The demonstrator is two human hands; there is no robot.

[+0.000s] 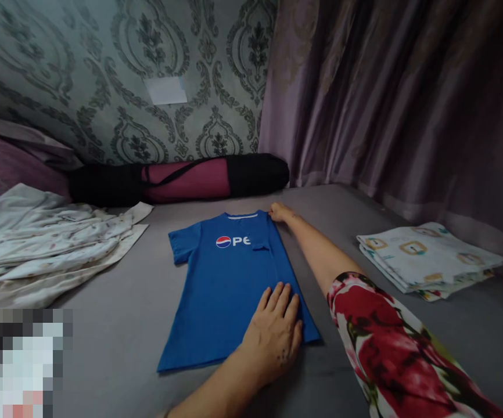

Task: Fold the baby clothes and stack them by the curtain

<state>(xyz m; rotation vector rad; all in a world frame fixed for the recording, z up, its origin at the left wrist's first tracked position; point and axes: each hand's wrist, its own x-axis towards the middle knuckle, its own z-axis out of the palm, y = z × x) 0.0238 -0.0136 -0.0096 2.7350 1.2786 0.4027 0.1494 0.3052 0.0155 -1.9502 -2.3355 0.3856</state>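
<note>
A blue T-shirt [227, 284] lies spread on the grey sheet, its neck pointing away from me. Its right side is folded inward, so that sleeve lies on the chest and covers part of the white lettering beside a round red, white and blue logo. My left hand [274, 332] rests flat near the lower right of the shirt, palm down, fingers stretched out. At the far right shoulder, my right hand [279, 212] is closed, pinching the T-shirt's edge; its fingertips are partly hidden.
Folded patterned cloths [426, 255] are stacked at the right. A rumpled pale cloth [55, 238] lies at the left. Along the wall stretches a long black and maroon bag [186, 179]. Purple curtains [342, 87] hang at the right. A pixelated patch covers the bottom left corner.
</note>
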